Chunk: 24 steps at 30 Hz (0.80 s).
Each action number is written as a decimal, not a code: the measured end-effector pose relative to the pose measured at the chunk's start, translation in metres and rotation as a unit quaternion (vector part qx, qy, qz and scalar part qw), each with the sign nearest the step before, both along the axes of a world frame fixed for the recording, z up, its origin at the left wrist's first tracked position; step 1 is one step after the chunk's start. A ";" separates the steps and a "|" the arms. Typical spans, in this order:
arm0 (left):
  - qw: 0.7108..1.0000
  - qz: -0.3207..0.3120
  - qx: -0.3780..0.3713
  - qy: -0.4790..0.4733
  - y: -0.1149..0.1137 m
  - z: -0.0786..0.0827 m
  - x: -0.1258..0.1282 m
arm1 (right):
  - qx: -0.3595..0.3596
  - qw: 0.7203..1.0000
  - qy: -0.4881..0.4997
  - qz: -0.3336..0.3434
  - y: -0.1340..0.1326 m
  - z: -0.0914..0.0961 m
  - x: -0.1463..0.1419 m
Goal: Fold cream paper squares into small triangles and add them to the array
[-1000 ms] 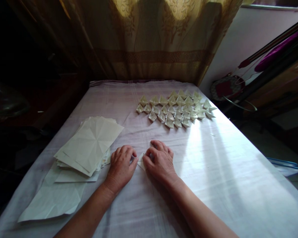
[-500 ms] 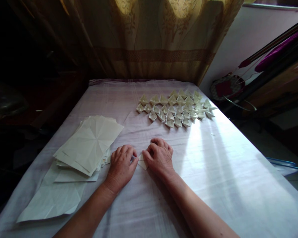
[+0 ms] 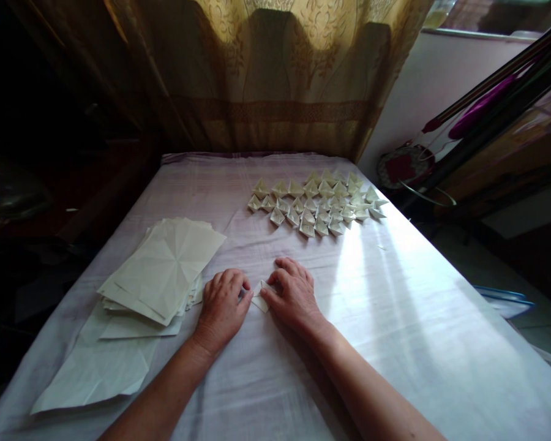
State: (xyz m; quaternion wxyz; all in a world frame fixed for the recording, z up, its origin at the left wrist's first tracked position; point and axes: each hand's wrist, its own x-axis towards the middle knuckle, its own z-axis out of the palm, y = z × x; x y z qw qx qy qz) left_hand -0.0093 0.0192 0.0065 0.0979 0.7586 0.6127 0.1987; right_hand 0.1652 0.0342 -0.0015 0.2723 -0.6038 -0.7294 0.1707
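Note:
A small folded piece of paper (image 3: 260,302) lies on the cloth between my hands, partly covered by my fingers. My left hand (image 3: 223,303) is curled, with its thumb tip and forefinger closed at the paper's left corner. From the other side, my right hand (image 3: 294,291) has its thumb pressed on the paper's right part, the fingers bent behind it. Beside my left hand rests a stack of creased paper sheets (image 3: 165,269). Farther back stand several folded paper boats (image 3: 310,205), in close rows.
A pale checked cloth (image 3: 395,361) covers the table. A larger creased sheet (image 3: 94,373) sticks out beneath the stack at front left. A patterned curtain (image 3: 266,79) hangs behind the far edge. A red-centred round bag (image 3: 404,165) is beyond the right edge.
The camera view has shifted slightly, so the boats and the bag appear farther left. My right thumb has slid a little, showing more of the folded paper's top. Both hands otherwise stay in place.

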 end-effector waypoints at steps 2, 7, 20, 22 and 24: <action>1.000 0.001 -0.004 -0.001 0.000 0.001 0.000 | -0.016 1.000 0.002 0.007 0.000 0.000 0.007; 1.000 -0.007 -0.009 -0.010 0.000 0.000 0.001 | -0.049 0.998 0.014 0.026 0.003 0.003 0.025; 0.988 -0.129 -0.055 0.068 0.024 0.031 0.012 | -0.023 0.998 0.046 0.023 -0.004 -0.002 0.026; 0.984 -0.136 -0.074 0.090 0.030 0.038 0.016 | 0.015 0.997 0.073 0.023 -0.005 -0.008 0.029; 0.979 -0.148 -0.094 0.109 0.036 0.043 0.018 | 0.053 0.993 0.104 0.019 -0.004 -0.013 0.031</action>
